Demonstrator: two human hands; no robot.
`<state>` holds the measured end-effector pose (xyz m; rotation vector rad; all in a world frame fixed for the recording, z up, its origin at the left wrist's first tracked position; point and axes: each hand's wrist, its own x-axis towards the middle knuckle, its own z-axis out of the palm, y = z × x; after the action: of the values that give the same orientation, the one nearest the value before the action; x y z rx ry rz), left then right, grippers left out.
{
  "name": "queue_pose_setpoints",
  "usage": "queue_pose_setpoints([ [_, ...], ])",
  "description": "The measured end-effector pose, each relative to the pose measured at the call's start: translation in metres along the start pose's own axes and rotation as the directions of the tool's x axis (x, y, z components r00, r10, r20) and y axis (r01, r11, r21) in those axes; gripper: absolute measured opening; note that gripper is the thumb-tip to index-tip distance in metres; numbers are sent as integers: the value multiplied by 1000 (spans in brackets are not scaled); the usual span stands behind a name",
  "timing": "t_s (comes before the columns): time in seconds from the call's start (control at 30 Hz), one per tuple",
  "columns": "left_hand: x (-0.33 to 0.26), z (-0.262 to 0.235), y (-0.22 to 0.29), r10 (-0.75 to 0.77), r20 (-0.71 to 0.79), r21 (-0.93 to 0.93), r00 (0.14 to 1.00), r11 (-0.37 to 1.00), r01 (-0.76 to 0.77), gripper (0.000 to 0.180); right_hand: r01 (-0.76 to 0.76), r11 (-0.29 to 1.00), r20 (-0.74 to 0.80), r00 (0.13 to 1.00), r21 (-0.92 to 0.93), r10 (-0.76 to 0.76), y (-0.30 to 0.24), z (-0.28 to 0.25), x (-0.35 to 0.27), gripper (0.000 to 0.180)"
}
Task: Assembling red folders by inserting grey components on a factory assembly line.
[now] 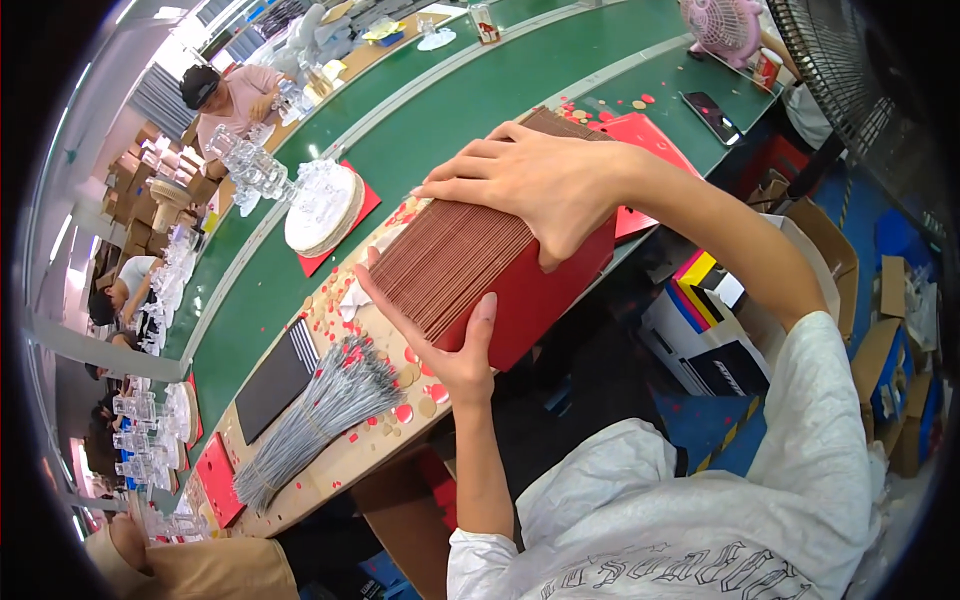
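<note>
A thick stack of red cardboard sheets (pixel 455 255) with brown corrugated edges is held on edge between my two hands, over the near edge of the table. My left hand (pixel 455 360) grips its near-left end, the thumb on the red face and the fingers along the far side. Across the top lies my right hand (pixel 545 185), its thumb on the red front face and its fingers reaching over the far edge. Behind the stack is a flat red sheet (pixel 650 140). Nearest my left hand lies a bundle of grey wire-like ties (pixel 315 425).
Red and tan discs (pixel 405 412) litter the table beside a black flat piece (pixel 260 395). Beyond stands a pile of white round pieces (pixel 322 215) with clear plastic parts. A phone (pixel 712 118) and a standing fan (pixel 835 90) are right; an open carton (pixel 690 345) is below. Co-workers sit far left.
</note>
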<state>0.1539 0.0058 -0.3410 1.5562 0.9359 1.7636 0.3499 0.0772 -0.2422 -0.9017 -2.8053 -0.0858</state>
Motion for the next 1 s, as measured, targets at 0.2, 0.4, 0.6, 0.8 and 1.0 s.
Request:
queue_pose_setpoints([
  [0.2,-1,-1,-7,-12,30,-20,999,1000,13,109,-36,997,-57,998,69,40,5,-10,-10,124],
  [0.4,-2,-3,-15,-70,-32,-51,997,996,68,106,403,369,-541,523,838,658,77,8,-85,64],
  [0.6,-2,10,-25,6,-87,-106,996,994,-15,104,163,-159,19,635,974,772,38,86,-57,73],
  [0.8,-41,-12,-37,-122,-15,-79,992,990,121,70,209,-212,35,629,955,777,31,92,-76,80],
  [1.0,-39,-6,-42,-231,-110,-197,967,958,207,65,155,-192,67,585,969,808,31,92,-79,88],
])
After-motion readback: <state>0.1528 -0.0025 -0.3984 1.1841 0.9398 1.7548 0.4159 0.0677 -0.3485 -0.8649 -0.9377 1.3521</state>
